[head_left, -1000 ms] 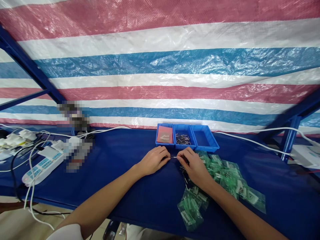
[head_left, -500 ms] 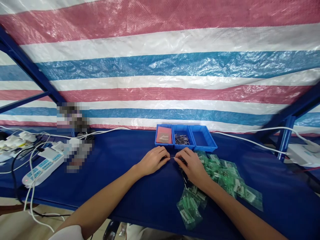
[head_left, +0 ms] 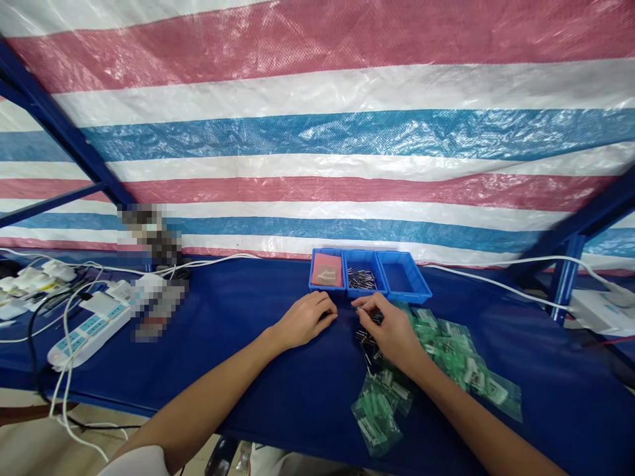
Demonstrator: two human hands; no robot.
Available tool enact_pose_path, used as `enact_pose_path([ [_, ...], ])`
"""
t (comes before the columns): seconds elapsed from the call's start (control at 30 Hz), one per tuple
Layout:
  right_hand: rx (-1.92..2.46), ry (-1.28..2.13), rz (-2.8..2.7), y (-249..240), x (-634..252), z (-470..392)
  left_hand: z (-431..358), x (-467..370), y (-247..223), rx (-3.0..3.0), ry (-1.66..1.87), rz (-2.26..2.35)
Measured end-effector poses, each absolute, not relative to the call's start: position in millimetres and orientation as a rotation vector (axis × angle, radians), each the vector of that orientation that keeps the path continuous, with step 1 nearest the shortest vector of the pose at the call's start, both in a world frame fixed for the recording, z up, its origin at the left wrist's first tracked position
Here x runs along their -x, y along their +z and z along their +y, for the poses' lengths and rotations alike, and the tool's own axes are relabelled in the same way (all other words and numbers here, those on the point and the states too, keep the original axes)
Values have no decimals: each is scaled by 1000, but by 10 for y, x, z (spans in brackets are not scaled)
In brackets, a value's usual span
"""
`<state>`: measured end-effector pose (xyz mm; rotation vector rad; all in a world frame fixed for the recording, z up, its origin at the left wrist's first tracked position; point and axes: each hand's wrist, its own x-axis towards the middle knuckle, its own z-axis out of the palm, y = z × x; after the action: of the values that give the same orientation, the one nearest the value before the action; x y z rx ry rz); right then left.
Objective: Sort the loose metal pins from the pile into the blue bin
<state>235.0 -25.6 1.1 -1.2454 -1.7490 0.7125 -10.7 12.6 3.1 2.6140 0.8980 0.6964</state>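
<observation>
My left hand (head_left: 307, 320) rests on the blue table, its thumb and forefinger close together; I cannot make out anything between them. Across a small gap, my right hand (head_left: 389, 327) is closed in a pinch, with a tiny thin piece perhaps at its fingertips, too small to name. Under and beside that hand lies a loose pile of thin dark metal pieces (head_left: 367, 347). Similar slim pieces (head_left: 362, 279) fill the middle blue bin (head_left: 381, 281), just beyond the fingers. Green-tinted clear plastic packets (head_left: 454, 350) spread to the right of my right hand, with more packets (head_left: 374, 416) nearer me.
A left blue bin (head_left: 311, 271) holds a pink sheet (head_left: 328, 261) and a pale piece with an arrow shape. To its right stands another blue bin (head_left: 404, 274). A white power strip (head_left: 89, 330) with plugs and cables lies at left. Striped sheeting (head_left: 317, 132) hangs behind.
The thin rod that spanned both hands' fingertips no longer shows between them. My right hand has drawn slightly right, widening the gap. My left hand has hardly moved.
</observation>
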Motion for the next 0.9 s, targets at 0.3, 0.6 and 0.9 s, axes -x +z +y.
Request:
enact_pose_path([
  [0.3,1207,939,-1532,-51,-2325,-228,141,105,-18,-2648,695,944],
  [0.6,1160,990,-1497,-112,-2324,-214,143,102,-29,-2660,692,965],
  [0.9,1188,974,-1430,-17,-2341,-183,147,102,-41,-2683,670,979],
])
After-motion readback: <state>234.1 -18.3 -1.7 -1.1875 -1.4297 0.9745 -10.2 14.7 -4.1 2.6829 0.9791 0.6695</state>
